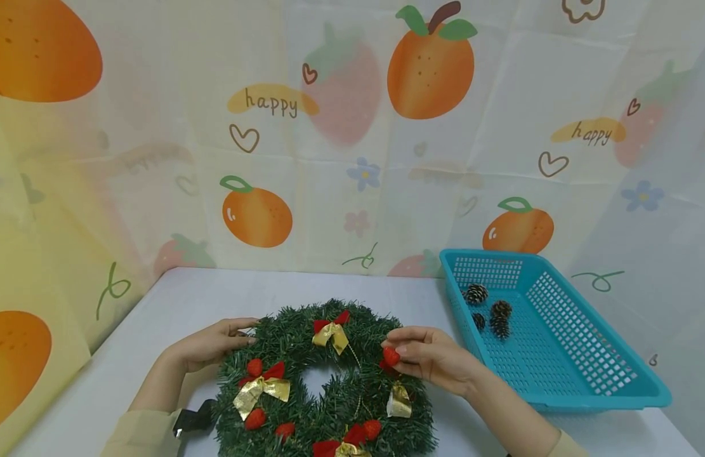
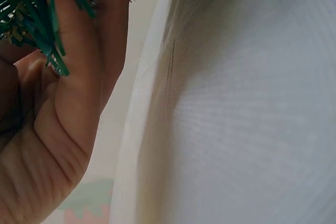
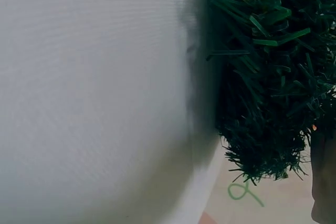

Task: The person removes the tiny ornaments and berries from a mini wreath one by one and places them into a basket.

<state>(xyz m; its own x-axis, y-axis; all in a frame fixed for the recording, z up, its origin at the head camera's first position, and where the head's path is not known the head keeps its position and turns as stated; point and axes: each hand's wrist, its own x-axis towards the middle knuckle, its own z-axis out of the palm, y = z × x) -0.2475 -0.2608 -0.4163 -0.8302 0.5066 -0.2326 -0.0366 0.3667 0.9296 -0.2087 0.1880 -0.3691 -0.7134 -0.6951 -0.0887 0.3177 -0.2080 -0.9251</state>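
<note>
A green tinsel wreath (image 1: 352,381) lies on the white table, trimmed with red-and-gold bows and several red strawberry ornaments. At its upper left edge my left hand (image 1: 215,343) grips the wreath; in the left wrist view, fingers (image 2: 79,51) reach in among the green needles. My right hand (image 1: 438,362) pinches a red strawberry ornament (image 1: 391,357) at the wreath's right side, just above a gold bow (image 1: 399,401). The right wrist view shows the wreath's side (image 3: 268,77) and only a sliver of the hand (image 3: 324,182).
To the right stands a blue plastic basket (image 1: 558,346) holding several pine cones (image 1: 500,310). By the left forearm is a black strap (image 1: 195,419). A fruit-printed cloth (image 1: 352,190) hangs behind the table (image 1: 215,289).
</note>
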